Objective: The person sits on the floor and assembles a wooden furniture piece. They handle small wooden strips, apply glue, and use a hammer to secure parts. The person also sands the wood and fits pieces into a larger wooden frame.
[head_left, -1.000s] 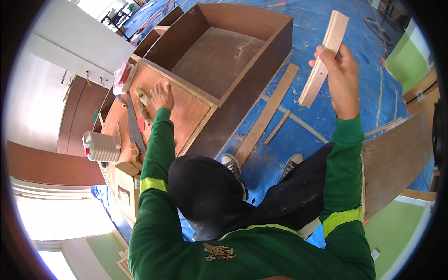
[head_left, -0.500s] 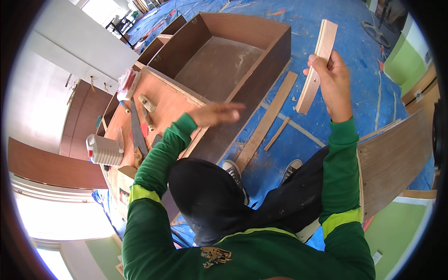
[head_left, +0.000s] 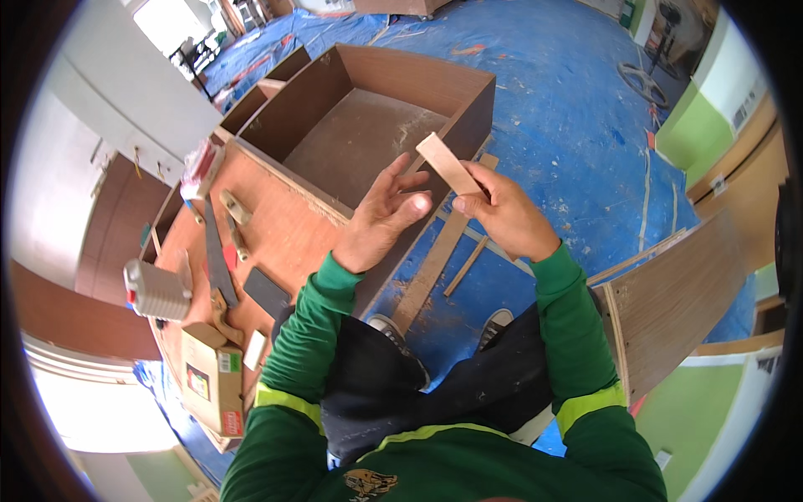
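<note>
My right hand grips a short pale wood strip by its lower end, and the strip tilts up toward the left. Just left of it, my left hand is open, its fingers apart and palm turned toward the strip without touching it. Both hands hover above my knees, in front of a brown wooden cabinet box lying open side up. Below them on the floor lie a long wood board and a thin wood stick.
A plywood top on my left carries a handsaw, a wooden hand plane, a plastic jug, a dark flat block and a cardboard box. A brown panel stands at my right. Blue sheeting covers the floor.
My right hand has brought the wood strip down and left, turning it to tilt leftward. My left hand has turned palm inward and now sits close beside it. The view has shifted slightly.
</note>
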The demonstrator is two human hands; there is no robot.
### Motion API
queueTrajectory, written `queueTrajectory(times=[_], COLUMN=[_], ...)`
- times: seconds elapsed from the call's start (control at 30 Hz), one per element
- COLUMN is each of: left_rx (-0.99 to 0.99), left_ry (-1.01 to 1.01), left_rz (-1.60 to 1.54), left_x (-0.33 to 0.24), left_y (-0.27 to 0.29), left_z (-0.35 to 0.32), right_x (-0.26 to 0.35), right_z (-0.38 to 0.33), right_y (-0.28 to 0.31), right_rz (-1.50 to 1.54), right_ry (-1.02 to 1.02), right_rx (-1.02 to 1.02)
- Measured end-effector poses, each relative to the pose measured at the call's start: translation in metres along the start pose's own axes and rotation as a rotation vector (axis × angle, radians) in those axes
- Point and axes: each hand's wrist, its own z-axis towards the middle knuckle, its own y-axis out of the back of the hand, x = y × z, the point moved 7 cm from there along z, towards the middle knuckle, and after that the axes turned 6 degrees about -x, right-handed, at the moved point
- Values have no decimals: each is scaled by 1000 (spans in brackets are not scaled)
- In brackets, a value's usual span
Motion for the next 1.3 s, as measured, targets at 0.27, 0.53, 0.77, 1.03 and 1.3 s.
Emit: queueTrajectory(times=[0.27, 0.53, 0.77, 1.03, 1.3], left_rx=[-38, -192, -140, -84, -191], left_ry=[-56, -394, -612, -676, -558], left_rz=[-209, 285, 546, 703, 651], left_x=[6, -28, -31, -29, -25], left_y=[7, 16, 3, -10, -3], left_z=[4, -4, -14, -17, -11], right_x=[21, 49, 50, 33, 57], right_z=[-4, -4, -13, -14, -15], right_y=[-27, -17, -24, -15, -5], right_rz=[-294, -348, -129, -185, -190], right_ry=[170, 365, 278, 114, 373], right_rx=[47, -221, -242, -215, -296])
